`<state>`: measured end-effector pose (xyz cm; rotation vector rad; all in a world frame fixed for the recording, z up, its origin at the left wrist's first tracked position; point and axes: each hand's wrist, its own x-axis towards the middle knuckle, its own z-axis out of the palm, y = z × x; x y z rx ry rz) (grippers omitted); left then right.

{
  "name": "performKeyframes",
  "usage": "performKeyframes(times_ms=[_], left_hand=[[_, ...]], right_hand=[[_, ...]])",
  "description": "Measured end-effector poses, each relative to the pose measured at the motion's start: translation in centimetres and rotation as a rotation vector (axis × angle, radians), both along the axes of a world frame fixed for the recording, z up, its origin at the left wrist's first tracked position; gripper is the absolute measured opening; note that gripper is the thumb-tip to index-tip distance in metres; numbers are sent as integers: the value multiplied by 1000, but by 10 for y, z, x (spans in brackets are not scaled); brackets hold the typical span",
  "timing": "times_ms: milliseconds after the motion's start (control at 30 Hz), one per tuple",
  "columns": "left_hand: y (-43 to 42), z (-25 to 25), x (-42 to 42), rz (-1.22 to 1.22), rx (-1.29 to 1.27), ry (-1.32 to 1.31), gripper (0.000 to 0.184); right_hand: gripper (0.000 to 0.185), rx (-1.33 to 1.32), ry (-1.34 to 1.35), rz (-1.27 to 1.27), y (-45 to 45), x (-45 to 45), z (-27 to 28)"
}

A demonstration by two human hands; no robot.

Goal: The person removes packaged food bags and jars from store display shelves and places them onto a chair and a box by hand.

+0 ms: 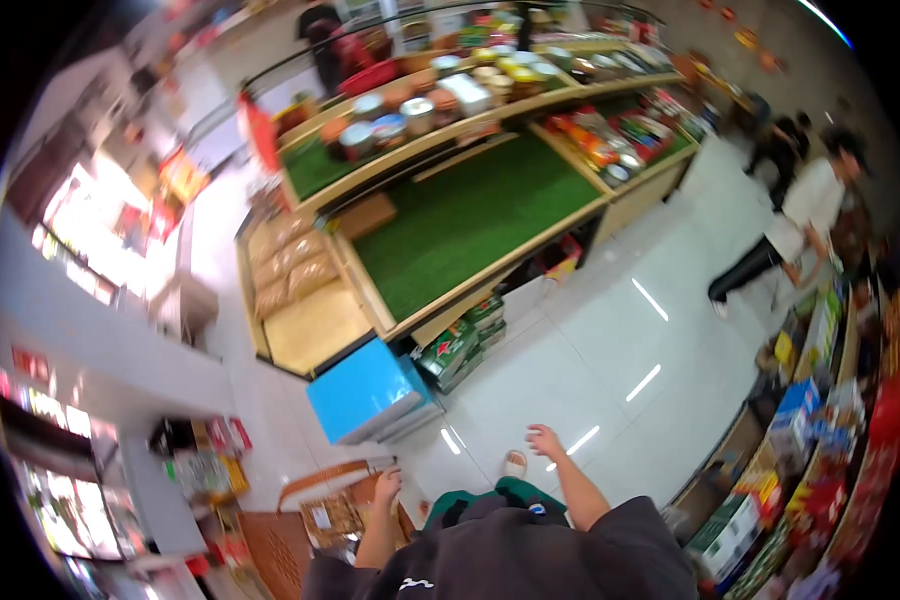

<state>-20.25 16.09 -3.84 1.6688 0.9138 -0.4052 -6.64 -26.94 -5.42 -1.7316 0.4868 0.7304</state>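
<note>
My left hand (388, 486) is raised at the lower middle, beside a brown chair (275, 550) that bears a package (332, 518). Its fingers look slightly bent and apart, with nothing seen in them. My right hand (544, 442) is held out over the pale tiled floor, fingers spread and holding nothing. Ahead of both hands lies a blue box (362, 390), next to stacked green cartons (452, 352). Neither hand touches these boxes.
A wooden display stand (385, 328) with green matting (470, 225) carries jars and packets; bags (295, 262) lie at its left end. Filled shelves (740, 480) run along the right. A person in a light top (812, 200) stands at the right, with another person (778, 150) behind.
</note>
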Motion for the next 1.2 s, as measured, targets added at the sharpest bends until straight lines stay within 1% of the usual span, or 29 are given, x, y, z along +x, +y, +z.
performKeyframes(times_ms=[67,100,133,167,200,233,267,333,400,467,533,567,600,633,667,700,733,767,800,833,867,933,967,1033,1067,1100,1133,1167,1200], left_hand=[[-36,8,66,-214,69,-58,31],[-60,19,98,-354,65,-65,32],[-85,29,129,-487,55,-78,32],[-108,32,156,-530,60,-91,32],[-129,32,179,-648,-24,-198,32],[-149,32,202,-761,-115,-302,32],[-167,44,221,-786,-120,-305,32],[-199,88,243,-655,-238,-64,36],[-198,66,261,-627,-277,-46,35],[-174,24,268,-673,-239,-52,37],[-147,0,266,-638,-173,69,32],[-132,-5,261,-572,-203,147,30],[-119,-7,260,-511,-231,230,27],[-111,4,262,-511,-126,362,28],[-107,10,264,-510,-21,489,29],[-103,7,268,-528,-25,511,29],[-98,3,275,-456,-48,543,30],[-89,6,283,-379,-61,577,31],[-84,10,291,-382,-47,597,31],[-85,10,302,-399,-48,601,31],[-94,7,322,-438,-61,555,31],[-122,1,373,-542,-102,375,31],[-138,-1,401,-592,-121,272,31],[-180,-1,457,-676,-165,68,30],[-202,10,482,-702,-190,-12,30],[-224,24,506,-719,-226,-74,30],[-244,36,528,-718,-268,-123,30],[-261,45,547,-715,-310,-158,30],[-276,49,564,-713,-333,-169,30]], right_hand=[[41,-109,59,-273,-82,-35,-14],[35,-182,56,-463,-115,-55,3],[30,-197,44,-657,-147,-74,-10],[26,-232,75,-845,-175,-94,-23],[24,-212,83,-1074,-190,-113,-12],[25,-71,107,-1210,-208,-134,-14],[27,-93,149,-1252,-214,-151,-9],[30,-130,245,-1251,-217,-183,-10],[34,-160,358,-1123,-210,-209,-14],[37,-158,520,-965,-194,-214,-16],[37,-51,640,-802,-181,-202,-12],[35,-6,659,-764,-177,-185,-11],[35,74,589,-824,-178,-162,-20],[35,147,517,-889,-183,-136,-30],[33,195,342,-877,-189,-104,-37],[35,211,216,-819,-191,-47,12],[39,232,76,-686,-198,8,39],[42,107,-10,-557,-202,65,56],[46,161,-71,-514,-187,132,159],[50,206,-210,-344,-187,186,209],[51,222,-319,-194,-176,240,288],[54,215,-621,134,-154,316,414],[56,265,-934,307,-143,341,456],[55,303,-923,686,-130,370,548],[47,378,-1287,676,-112,383,551],[29,270,-1143,791,-114,388,585],[23,116,-1091,891,-105,396,601],[19,-21,-1190,915,-98,401,611],[19,-18,-1186,908,-97,407,623]])
